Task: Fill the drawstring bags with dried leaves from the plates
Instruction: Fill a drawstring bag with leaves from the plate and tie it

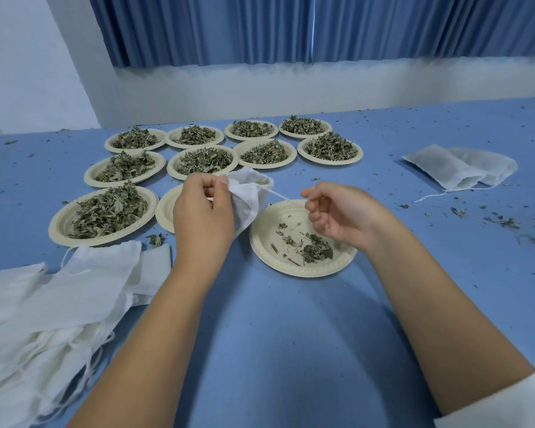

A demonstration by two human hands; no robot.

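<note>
Centre frame: left hand [203,211] fingers pinch a white drawstring bag [247,200] | right hand [337,211] fingers pinch its cord [275,194], drawn taut | beneath, 1 near-empty plate [303,271] on the blue bench [275,335]

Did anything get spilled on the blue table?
Yes. Dried leaf bits lie scattered over the table, thickest at the right, and one clump sits beside the near left plate. They belong on plates or in bags.
</note>
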